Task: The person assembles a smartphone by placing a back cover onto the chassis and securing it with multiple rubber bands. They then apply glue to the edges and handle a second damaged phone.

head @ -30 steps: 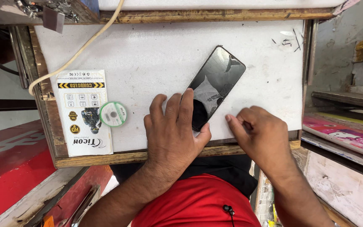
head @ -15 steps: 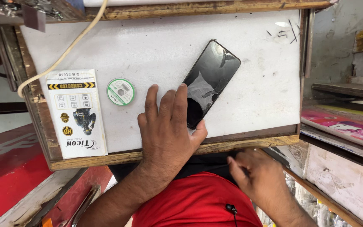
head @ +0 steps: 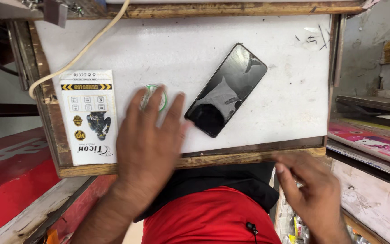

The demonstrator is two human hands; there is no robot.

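The right hand [head: 314, 194] is hanging empty and loosely spread below the tabletop's [head: 285, 104] near edge, while the left hand [head: 152, 135] is lying flat and released, fingertips covering the green-rimmed disc [head: 152, 96], with the black phone [head: 226, 89] lying just beside them toward the far right corner.

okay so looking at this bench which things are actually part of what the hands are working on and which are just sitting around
In use:
- black phone, lying face up on the white board
- green-rimmed round spool, under the left hand fingertips

Lying about:
- printed white packet at the board's left edge
- cream cable
- pink-printed boxes, beyond the right hand, which is off the board
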